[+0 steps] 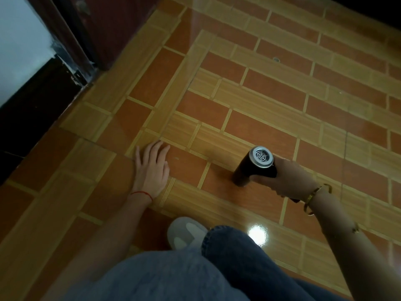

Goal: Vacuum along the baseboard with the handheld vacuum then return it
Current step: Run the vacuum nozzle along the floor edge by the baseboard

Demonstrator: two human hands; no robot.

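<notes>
The handheld vacuum (252, 167) is a black cylinder with a silver vented end cap facing up toward me. Its lower end points down at the tiled floor (271, 101). My right hand (293, 181) is wrapped around its handle, with a gold bracelet on the wrist. My left hand (153, 168) lies flat on the floor, fingers spread, a red string around the wrist. The dark baseboard (36, 118) runs along the left under a pale wall (19, 46), well to the left of the vacuum.
A dark wooden door frame (86, 40) stands at the upper left where the baseboard ends. My knees in blue jeans (227, 263) and a grey shoe (184, 232) fill the bottom. A small metal stud (276, 59) sits in the floor farther out.
</notes>
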